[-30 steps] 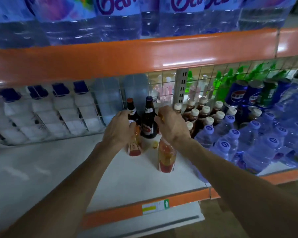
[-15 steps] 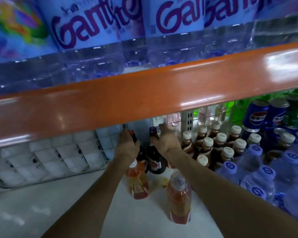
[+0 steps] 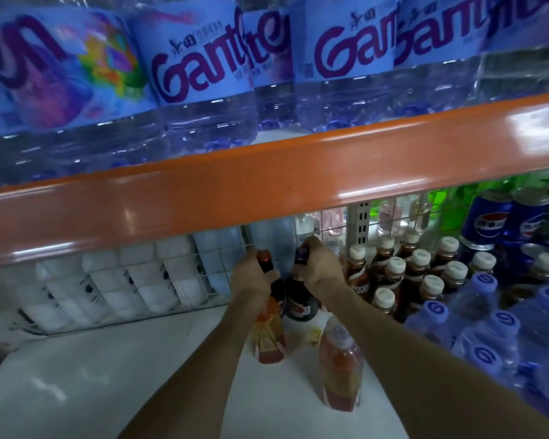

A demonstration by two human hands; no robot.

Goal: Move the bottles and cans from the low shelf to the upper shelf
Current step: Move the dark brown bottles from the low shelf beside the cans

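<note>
Where the low shelf [image 3: 108, 375] meets its wire mesh back [image 3: 171, 274], just below the centre of the frame, two dark glass bottles stand upright and close together, each held by the neck. The left hand [image 3: 251, 275] is curled round the neck of the red-capped bottle [image 3: 278, 293], and the right hand [image 3: 319, 266] is curled round the neck of the purple-capped bottle [image 3: 300, 305] just to its right. Nearer the camera, two orange drink bottles [image 3: 339, 372] stand on the white shelf surface, one partly hidden under the left wrist, the other beside the right forearm. At centre right are rows of brown bottles with white caps [image 3: 395, 274]. Clear water bottles with blue caps [image 3: 488, 331] fill the lower right, and blue cans [image 3: 488, 220] and green bottles [image 3: 441, 198] sit further back at the right edge. Across the middle of the frame runs the orange front edge of the upper shelf [image 3: 267, 185], which carries large water bottles with blue labels [image 3: 203, 90] along the top.
</note>
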